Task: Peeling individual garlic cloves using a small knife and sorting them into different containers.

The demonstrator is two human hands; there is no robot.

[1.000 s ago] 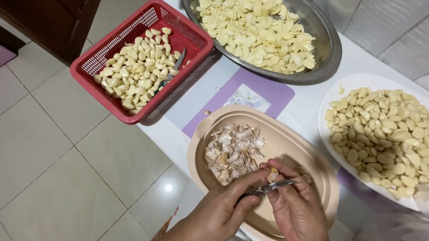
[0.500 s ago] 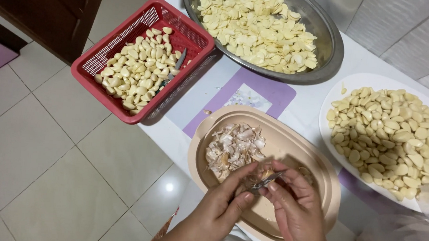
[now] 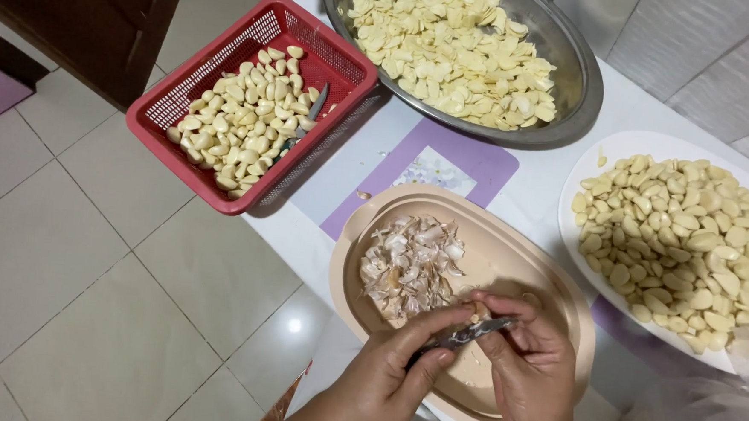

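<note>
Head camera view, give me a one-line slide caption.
Left hand and right hand work a small knife over a beige tray of garlic skins.

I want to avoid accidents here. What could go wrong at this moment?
The small metal knife blade in the left hand lies against the fingers of the right hand, so a slip might cut them. The red plastic mesh basket of peeled garlic cloves overhangs the white table's edge and could tip off.

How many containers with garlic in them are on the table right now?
4: a red basket of cloves at the left edge, a steel bowl of slices at the top, a white plate of cloves at right, and a beige tray of skins under the hands.
</note>
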